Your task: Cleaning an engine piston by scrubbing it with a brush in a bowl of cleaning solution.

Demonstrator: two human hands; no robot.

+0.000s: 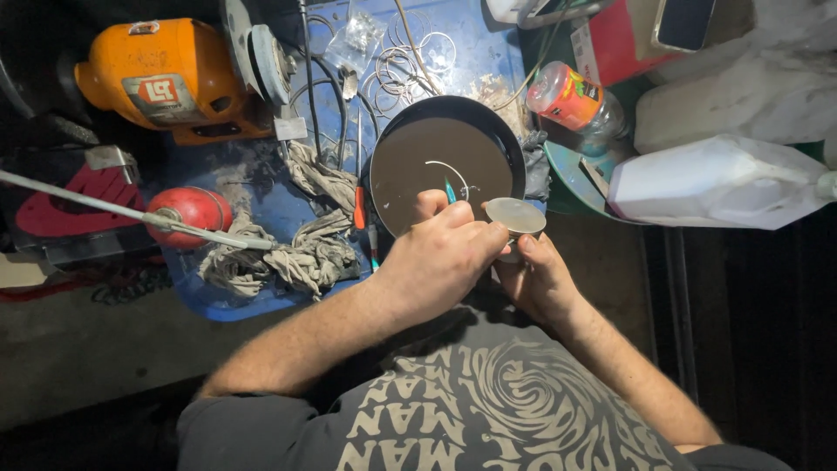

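The small round disc is pale grey and flat with a thin rim, dull and slightly cloudy on its face; it sits just below the centre of the view, touching the 5 o'clock edge of a dark round pan filled with murky brown liquid. The right hand holds the disc from underneath, fingers curled up around its lower edge. The left hand is clenched around a thin tool with a blue-green tip, which points into the pan beside a curved wire ring lying in the liquid. The pan rests on a blue worktop, stained and crowded. At 10 o'clock stands an orange bench grinder with a grey wheel; at 9 o'clock lies a red ball-shaped thing crossed by a metal rod. Dirty rags are heaped just left of the pan. Loose wire rings lie at 12 o'clock, a bottle with an orange label at 1 o'clock, and a white plastic jug at 3 o'clock. The surroundings are dark, the floor bare and grey.
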